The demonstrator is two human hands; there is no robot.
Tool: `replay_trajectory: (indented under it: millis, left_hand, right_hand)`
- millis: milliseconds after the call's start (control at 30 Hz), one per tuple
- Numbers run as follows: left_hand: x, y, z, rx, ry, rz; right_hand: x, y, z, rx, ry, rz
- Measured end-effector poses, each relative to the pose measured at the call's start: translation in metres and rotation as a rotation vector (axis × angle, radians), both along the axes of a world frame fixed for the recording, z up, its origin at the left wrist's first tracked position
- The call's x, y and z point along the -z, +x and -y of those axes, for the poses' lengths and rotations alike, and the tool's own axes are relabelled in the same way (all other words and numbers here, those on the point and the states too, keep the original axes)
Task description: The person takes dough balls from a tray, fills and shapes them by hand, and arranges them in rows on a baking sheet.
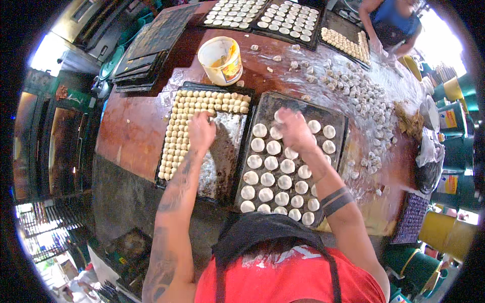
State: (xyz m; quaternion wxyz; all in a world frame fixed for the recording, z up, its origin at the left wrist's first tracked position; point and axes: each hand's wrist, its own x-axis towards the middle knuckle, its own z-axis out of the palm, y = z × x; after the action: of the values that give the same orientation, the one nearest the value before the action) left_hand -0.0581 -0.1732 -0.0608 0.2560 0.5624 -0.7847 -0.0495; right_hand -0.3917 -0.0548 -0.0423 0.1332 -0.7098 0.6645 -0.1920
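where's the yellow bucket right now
In the head view the yellow bucket stands on the floured table, left of centre, just beyond the tray of small dough balls that the left hand reaches into.

Two baking trays side by side on a floured worktable, a hand over each.

The left hand (201, 132) rested among small dough balls (178, 136) in the dark rectangular metal tray (217, 177) on the left; the right hand (294, 130) hovered over flattened round dough discs (275, 179) in the second dark metal tray (339, 132) just beside it. Behind the trays stood a round plastic tub (221, 60). To the right, loose dough pieces (366, 98) lay on the long wooden worktable (129, 129). Further filled trays (289, 20) sat at the far end, empty stacked trays (146, 55) far left.
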Motion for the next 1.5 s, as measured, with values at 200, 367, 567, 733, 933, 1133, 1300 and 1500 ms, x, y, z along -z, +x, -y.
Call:
replay_trajectory:
  millis: [200,367,567,733,933,1133,1300,1500]
  left_hand:
    - [0.001,0.019,0.03,0.077,0.053,0.218]
    - [-0.02,-0.033,-0.014,-0.097,0.524,-0.685]
    - [-0.064,-0.125,-0.142,0.073,1.193,-1.427]
    - [-0.09,-0.126,-0.172,0.167,1.094,-1.298]
    - [-0.122,-0.127,-0.195,0.22,1.3,-1.388]
    - [-0.121,-0.116,-0.202,0.315,1.205,-1.365]
    - [-0.154,-0.125,-0.208,0.368,1.209,-1.392]
    - [-0.158,-0.124,-0.2,0.277,0.736,-1.012]
  right_hand:
    - [-0.013,-0.112,-0.146,0.726,-0.061,0.148]
    - [0.042,-0.142,-0.282,0.773,-0.102,-0.284]
    - [0.033,-0.128,-0.261,1.073,-0.217,0.067]
    - [-0.104,0.013,-0.173,0.554,-0.338,0.703]
    - [-0.122,0.058,-0.158,0.192,-0.301,0.334]
    - [-0.149,0.071,-0.163,0.228,-0.217,0.546]
    - [-0.117,0.04,-0.163,0.225,0.026,1.066]
    - [-0.155,0.094,-0.151,0.394,-0.186,1.623]
